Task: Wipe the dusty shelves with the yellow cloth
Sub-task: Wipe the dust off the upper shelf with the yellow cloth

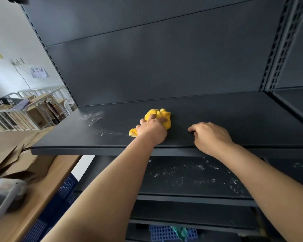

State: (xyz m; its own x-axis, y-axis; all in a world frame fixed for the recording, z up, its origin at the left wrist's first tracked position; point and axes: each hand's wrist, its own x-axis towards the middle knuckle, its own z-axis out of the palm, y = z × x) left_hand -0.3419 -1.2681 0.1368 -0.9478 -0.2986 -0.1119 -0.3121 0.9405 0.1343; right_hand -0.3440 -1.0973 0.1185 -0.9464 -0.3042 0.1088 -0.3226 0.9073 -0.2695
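Shelves (164, 67) of dark metal fill the view, with the top shelf (243, 119) streaked by a patch of white dust (93, 117) near its left end and the lower shelf (182, 177) beneath it speckled white all over, while a wooden table (47, 180) stands just beside them on the left. Both of the 2 hands are on the top shelf: the right hand (208, 135) rests near the front edge with fingers loosely bent, holding nothing. The left hand (151, 127) curls its fingers round the bunched yellow cloth (160, 113), pressing it down mid-shelf, right of the dust.
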